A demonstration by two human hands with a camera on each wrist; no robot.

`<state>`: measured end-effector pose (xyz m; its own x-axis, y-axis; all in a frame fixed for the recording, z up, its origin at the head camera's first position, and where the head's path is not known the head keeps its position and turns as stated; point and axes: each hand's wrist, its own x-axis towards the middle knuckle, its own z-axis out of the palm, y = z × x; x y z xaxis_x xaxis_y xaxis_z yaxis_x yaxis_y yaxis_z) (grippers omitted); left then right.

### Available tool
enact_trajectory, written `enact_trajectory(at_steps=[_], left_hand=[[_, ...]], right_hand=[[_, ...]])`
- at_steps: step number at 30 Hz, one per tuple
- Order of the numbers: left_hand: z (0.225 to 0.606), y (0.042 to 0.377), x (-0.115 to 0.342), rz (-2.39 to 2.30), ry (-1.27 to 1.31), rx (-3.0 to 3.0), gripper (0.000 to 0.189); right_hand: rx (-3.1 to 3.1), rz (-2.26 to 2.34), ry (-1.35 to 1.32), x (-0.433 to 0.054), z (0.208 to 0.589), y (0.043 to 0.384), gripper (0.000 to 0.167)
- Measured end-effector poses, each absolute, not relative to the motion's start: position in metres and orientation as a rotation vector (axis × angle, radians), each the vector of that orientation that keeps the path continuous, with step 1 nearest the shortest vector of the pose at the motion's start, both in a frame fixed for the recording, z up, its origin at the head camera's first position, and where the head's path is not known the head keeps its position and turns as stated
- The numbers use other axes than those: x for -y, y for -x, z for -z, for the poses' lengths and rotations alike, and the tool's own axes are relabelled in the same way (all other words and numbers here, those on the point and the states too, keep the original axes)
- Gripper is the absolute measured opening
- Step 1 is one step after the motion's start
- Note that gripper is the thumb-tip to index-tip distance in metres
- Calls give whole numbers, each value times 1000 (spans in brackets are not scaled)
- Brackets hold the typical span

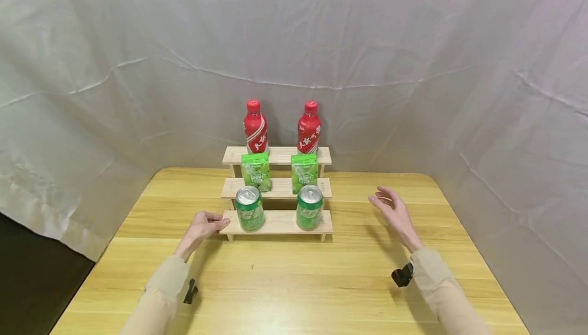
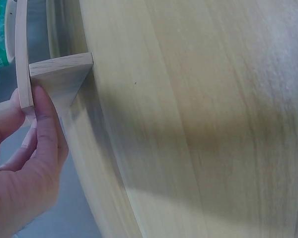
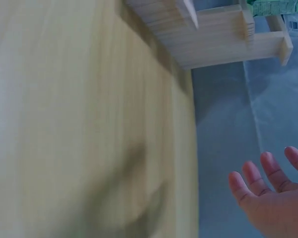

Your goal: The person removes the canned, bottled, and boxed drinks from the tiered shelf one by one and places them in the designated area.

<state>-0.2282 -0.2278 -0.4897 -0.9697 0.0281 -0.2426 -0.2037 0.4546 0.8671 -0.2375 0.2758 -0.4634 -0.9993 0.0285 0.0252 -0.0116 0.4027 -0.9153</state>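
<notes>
Left hand (image 1: 204, 226) — thumb on top, fingers curled beneath, pinching the near left corner of the lowest board of a three-step wooden rack (image 1: 281, 221). The rack stands just to the right of this hand and extends up and away from it, step by step. Right hand (image 1: 394, 211) raised over the table (image 1: 285, 289), well apart from the rack's right end; fingers loosely bent and spread, nothing in its hold.

On the rack, counting from the left hand: nearest, just right of its fingertips, a green can (image 1: 250, 216); farther right along the same board, a second can (image 1: 310, 213). Beyond them, one step up, two green cartons (image 1: 257, 172), each roughly behind a can. Farthest from both hands, on the top step, two red bottles (image 1: 255, 132) — upright, capped. Behind the rack, past the reach of either hand, a pale grey curtain (image 1: 294, 39).
</notes>
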Motion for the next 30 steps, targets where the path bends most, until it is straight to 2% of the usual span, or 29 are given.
enact_trajectory(at_steps=[18,30], left_hand=[[491,228,226,-1508,182,-2506,44],[490,230,226,-1480,213,-2491,45]], right_hand=[[2580,-1713,-361,-262,406,286,63],[2618,-1748,-491,-249,366,309,59]])
